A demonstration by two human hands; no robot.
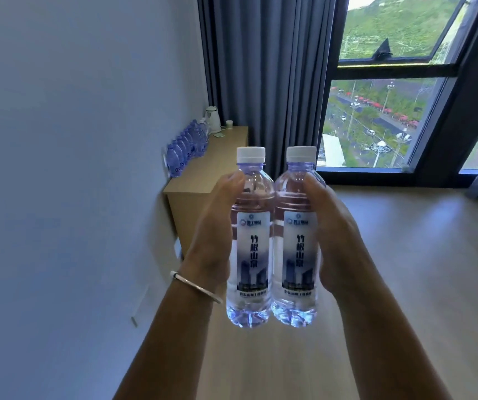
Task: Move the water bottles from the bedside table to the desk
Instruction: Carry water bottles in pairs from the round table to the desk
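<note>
I hold two clear water bottles with white caps and white labels upright, side by side and touching, out in front of me above the floor. My left hand (pixel 213 232) grips the left bottle (pixel 250 241); my right hand (pixel 333 238) grips the right bottle (pixel 298 241). The wooden desk (pixel 217 166) stands ahead against the left wall, beyond the bottles. A row of several blue-tinted water bottles (pixel 187 145) lines the desk's wall side. The bedside table is out of view.
A white kettle (pixel 212 119) and a small cup (pixel 229 124) stand at the desk's far end. Grey curtains (pixel 266 82) hang behind it, with a large window (pixel 390 96) to the right. Light wooden floor (pixel 405 269) stretches ahead and to the right.
</note>
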